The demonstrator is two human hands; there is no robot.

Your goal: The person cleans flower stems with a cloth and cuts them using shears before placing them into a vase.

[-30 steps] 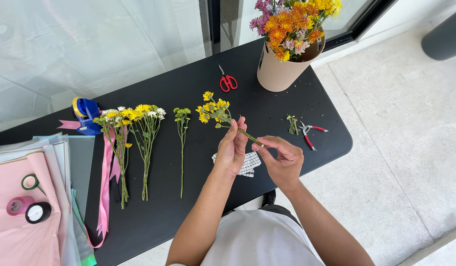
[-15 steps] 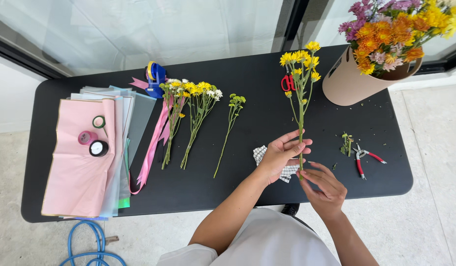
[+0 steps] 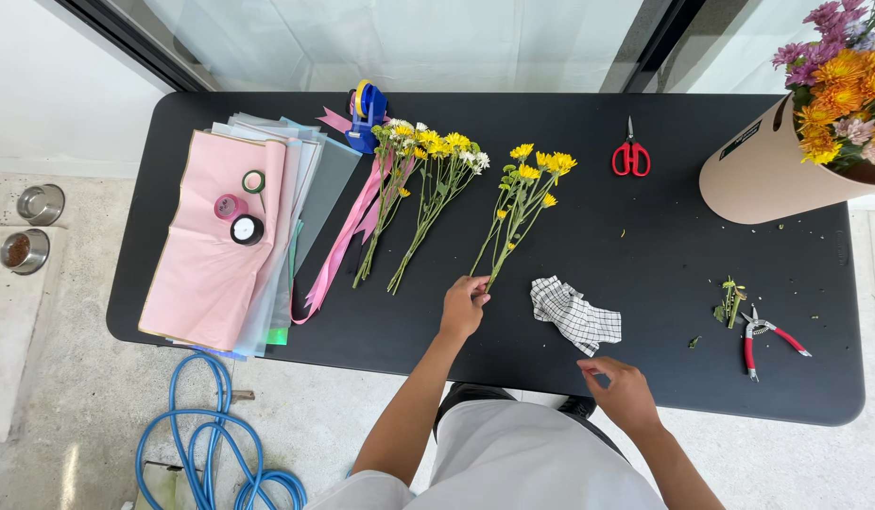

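Head view. The left hand [image 3: 463, 307] lies on the black worktop [image 3: 645, 236], its fingers pinched round the cut ends of a yellow flower stem bunch [image 3: 518, 212], which lies flat and fans away toward 1 o'clock from the hand. The right hand [image 3: 625, 389] hovers at the near edge of the worktop, fingers loosely curled and holding nothing (whether it touches the surface cannot be told). Between the hands, just beside the stem ends at 4 o'clock, rests a crumpled checked cloth [image 3: 575, 315]. At 9 o'clock of the held bunch lie two more flower bunches [image 3: 423, 194], then pink ribbon [image 3: 348, 236] and stacked wrapping sheets [image 3: 220, 246]. Red scissors [image 3: 630, 156] lie at 2 o'clock; red-handled pruners [image 3: 763, 335] lie at 3 o'clock of the cloth; a tan bucket of flowers [image 3: 768, 175] stands at the far right.
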